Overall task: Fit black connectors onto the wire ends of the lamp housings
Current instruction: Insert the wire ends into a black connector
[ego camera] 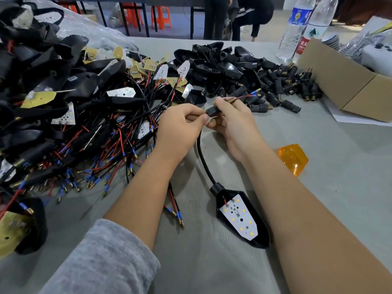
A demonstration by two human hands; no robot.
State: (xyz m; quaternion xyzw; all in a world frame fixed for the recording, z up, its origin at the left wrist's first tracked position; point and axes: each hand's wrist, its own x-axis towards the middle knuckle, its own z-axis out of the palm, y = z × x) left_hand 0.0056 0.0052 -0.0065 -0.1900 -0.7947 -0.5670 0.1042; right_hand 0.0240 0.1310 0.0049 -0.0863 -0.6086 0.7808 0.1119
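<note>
Pinching ribbed black connector [212, 111], both hands [182, 122], glossy teardrop lamp housing [240, 216]

Both forearms reach forward from the lower edge of the view and draw together at the middle. The left hand [180, 124] has its fingers curled, thumb tip pressed against the forefinger in a pinch. The right hand [231, 117] faces it, fingers curled in a grip, knuckles up. The fingertips of the two hands nearly touch. A grey sleeve [110, 257] is pushed up the left forearm; the right forearm is bare.

2 bottles [297, 28]; 1 orange lens [293, 159]; 1 cardboard box [347, 85]
</note>
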